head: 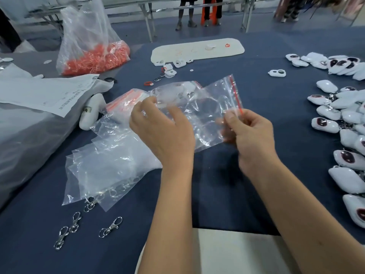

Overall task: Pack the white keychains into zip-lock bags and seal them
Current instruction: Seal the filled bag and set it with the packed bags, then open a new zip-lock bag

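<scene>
**Both hands on one clear bag above the blue table**

While the left hand (164, 133) takes hold of the bottom end of a clear plastic zip-lock bag with a red seal strip (209, 113), its fingers curled onto the film, the right hand (250, 133) pinches the bag's red-striped mouth between thumb and fingertips. This bag is lifted off the dark blue cloth-covered table (256, 80), stretched between the two hands; whether anything is inside it cannot be told through the crumpled plastic.

White oval keychains with dark red eye-like patches (324, 123) lie in a long heap along the right edge of the table, well apart from the held bag. A loose stack of empty clear zip-lock bags (110, 167) lies under and left of the left hand. Silver metal swivel clasps (110, 227) are scattered near the front left (four or so outside the bags). A big clear sack of orange rings (92, 50) stands at the back left, a printed white paper sheet (45, 93) lies on a grey wrapped bundle at the left, and a flat white oblong tray (197, 49) sits at the far side.
</scene>
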`<move>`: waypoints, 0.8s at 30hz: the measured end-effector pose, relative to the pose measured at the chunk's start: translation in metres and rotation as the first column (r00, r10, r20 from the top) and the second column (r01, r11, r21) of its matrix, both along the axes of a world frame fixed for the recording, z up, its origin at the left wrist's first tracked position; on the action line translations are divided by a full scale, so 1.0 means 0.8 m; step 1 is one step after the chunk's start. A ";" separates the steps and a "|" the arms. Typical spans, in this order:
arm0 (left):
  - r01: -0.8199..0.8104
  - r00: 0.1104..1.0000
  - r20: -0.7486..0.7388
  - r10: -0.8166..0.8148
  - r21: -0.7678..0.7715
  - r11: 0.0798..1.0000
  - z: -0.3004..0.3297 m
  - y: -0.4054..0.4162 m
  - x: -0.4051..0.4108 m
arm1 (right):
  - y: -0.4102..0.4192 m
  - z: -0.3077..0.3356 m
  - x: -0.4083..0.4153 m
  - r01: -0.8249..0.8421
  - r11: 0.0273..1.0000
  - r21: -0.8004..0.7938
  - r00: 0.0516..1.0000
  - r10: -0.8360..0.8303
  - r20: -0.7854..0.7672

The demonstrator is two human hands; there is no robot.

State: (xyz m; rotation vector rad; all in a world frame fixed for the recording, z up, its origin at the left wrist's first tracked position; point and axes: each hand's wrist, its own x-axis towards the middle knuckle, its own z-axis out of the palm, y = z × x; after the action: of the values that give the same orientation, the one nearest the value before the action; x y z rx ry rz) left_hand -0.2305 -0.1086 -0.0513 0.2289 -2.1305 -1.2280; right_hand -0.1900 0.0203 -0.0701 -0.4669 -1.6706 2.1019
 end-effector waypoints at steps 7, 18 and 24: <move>0.481 0.858 0.230 -0.459 -0.050 0.875 -0.019 0.035 0.007 | 0.095 -0.016 0.053 -0.004 0.934 0.357 0.978 -0.071 0.197; 0.384 0.902 -0.120 -0.416 -0.221 0.897 -0.016 0.072 0.029 | 0.086 -0.029 0.068 0.174 0.755 0.633 0.976 -0.217 -0.009; 0.645 0.730 0.199 -0.653 0.112 0.756 -0.031 0.107 0.045 | 0.079 -0.030 0.064 0.146 0.576 0.804 0.982 -0.180 -0.049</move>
State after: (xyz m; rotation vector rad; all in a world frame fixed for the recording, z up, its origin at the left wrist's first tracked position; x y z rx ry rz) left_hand -0.1946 -0.0234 -0.0761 -0.4386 -2.4901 -1.6951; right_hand -0.1388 0.0836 -0.0942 -0.3295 -2.2670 0.9926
